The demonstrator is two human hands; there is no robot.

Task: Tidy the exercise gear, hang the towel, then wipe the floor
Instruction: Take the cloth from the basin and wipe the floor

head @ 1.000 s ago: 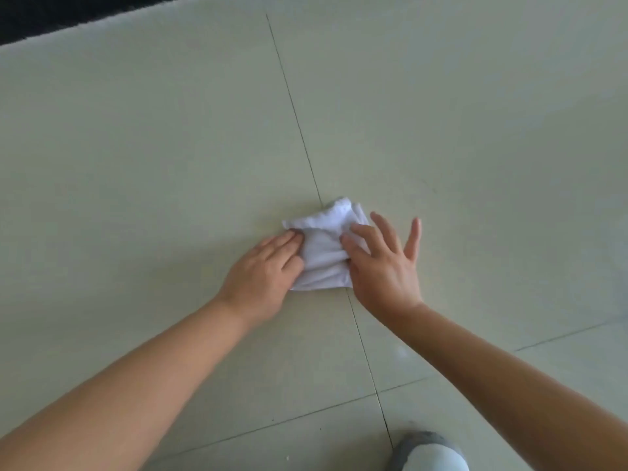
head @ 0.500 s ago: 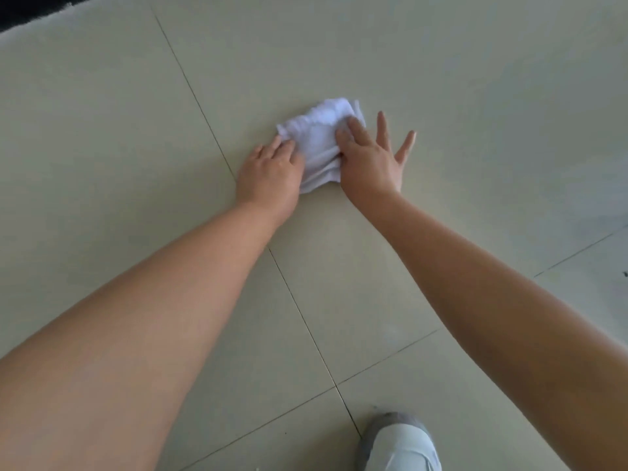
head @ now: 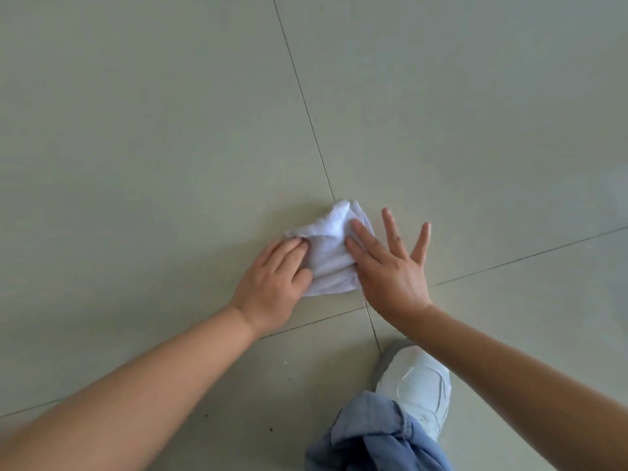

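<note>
cloth: white terry cloth (head: 331,254), bunched and folded, flat on the floor (head: 170,147), sitting on the grout line (head: 306,107) that runs away from the person, just beyond where it crosses a second line.
cloth axis: long axis runs from near-left to far-right, roughly along that grout line; far tip points away from the body.
left hand: left hand (head: 272,283) on the cloth's near-left edge. Fingers curled over the edge and bearing down on it; looks like a grip on the fabric rather than a flat press.
right hand: right hand (head: 390,270) on the cloth's right side. Fingers straight and splayed; the two inner ones lie on the cloth, the outer ones and palm are off it, on or just above the tile. Pressing, not gripping.
key relation: cloth lies between the two hands and ahead of the fingertips of both. Both equally near; left has the hold, right supplies the push.
step (judgement): floor wipe in progress, last part of the task. No gear or towel rack in view, so can't confirm those steps.
next move (judgement): stroke along the cloth's long axis, left steering.
risk: right hand's partial contact may let the cloth roll or slip out sideways.
around: pale sneaker (head: 416,385) and blue denim cuff (head: 370,436) just behind the hands; a few dark specks (head: 271,429) on the near tile, not yet wiped.
</note>
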